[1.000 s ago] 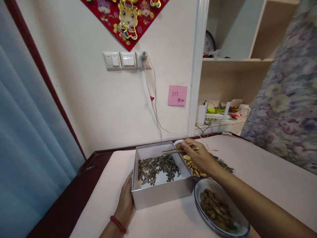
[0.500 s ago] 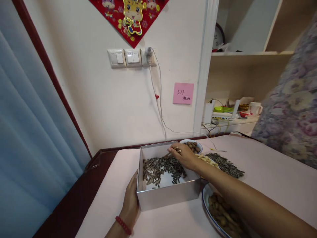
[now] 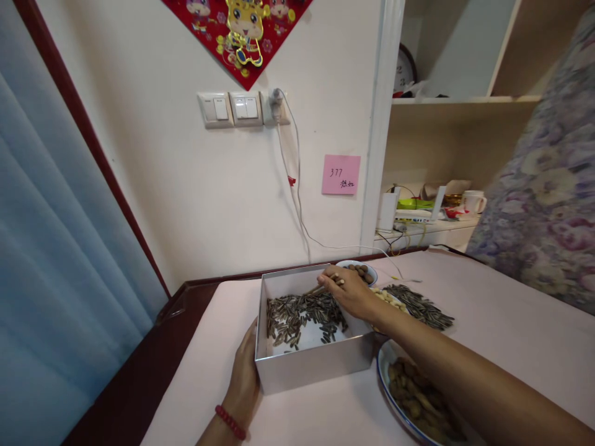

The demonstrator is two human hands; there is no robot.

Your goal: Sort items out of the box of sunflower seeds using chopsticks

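Note:
A silver-grey open box [image 3: 316, 367] stands on the pink-covered table, with dark striped sunflower seeds [image 3: 288, 314] spread over its white bottom. My left hand [image 3: 245, 370], a red bead bracelet on its wrist, grips the box's left side; its fingertips are hidden. Over the box's far right corner, my right hand [image 3: 349, 290] is closed around wooden chopsticks [image 3: 316, 289]. Their tips reach down to the seeds, and two pale ends poke out by the knuckles. Whether a seed is pinched between the tips I cannot tell.
Right of the box are a bowl of round brown nuts [image 3: 363, 272], pale nuts [image 3: 390, 298] partly behind my arm, and a loose sunflower seed pile [image 3: 421, 306]. A blue-rimmed bowl [image 3: 387, 387] of brown peanut-like pods stands nearer. A white cable [image 3: 344, 247] trails onto the table.
The whole view has shifted slightly, so everything appears a little further left. Both hands keep their places at the box, and the chopsticks stay low over the seeds.

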